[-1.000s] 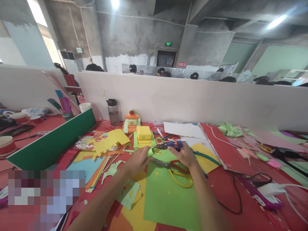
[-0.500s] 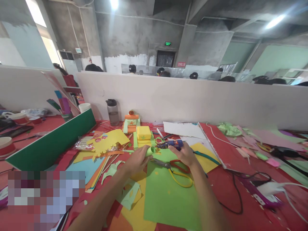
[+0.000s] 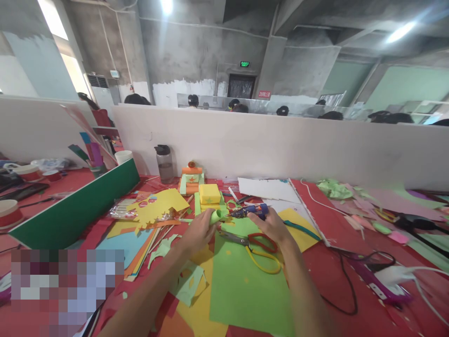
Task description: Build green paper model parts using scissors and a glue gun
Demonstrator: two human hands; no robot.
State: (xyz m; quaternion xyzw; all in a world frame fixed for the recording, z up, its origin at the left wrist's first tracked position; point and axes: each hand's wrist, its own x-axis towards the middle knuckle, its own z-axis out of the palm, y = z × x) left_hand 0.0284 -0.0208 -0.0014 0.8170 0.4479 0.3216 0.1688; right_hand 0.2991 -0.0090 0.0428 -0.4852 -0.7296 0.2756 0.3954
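Observation:
My left hand [image 3: 199, 230] is closed around a rolled piece of light green paper [image 3: 216, 216], its curled end facing right. In my right hand [image 3: 271, 224] is a blue hot glue gun [image 3: 250, 211], its nozzle pointing left close to the green roll; whether the two touch I cannot tell. Under my hands lie scissors [image 3: 261, 252] with red and yellow handles, on a large green sheet [image 3: 249, 290]. Just beyond the roll stands a yellow paper block [image 3: 209, 194] on a light green base, and behind it an orange and green paper model [image 3: 191, 180].
Yellow paper with star cut-outs [image 3: 159, 206] and coloured sheets lie to the left, near a green board [image 3: 80, 201]. A water bottle [image 3: 164, 164] stands by the white partition [image 3: 266, 145]. A purple power strip [image 3: 382, 283] with cables is at right. Other people's heads show beyond.
My left hand and the green roll have shifted slightly left, and the roll's end has turned a little. The glue gun has barely moved.

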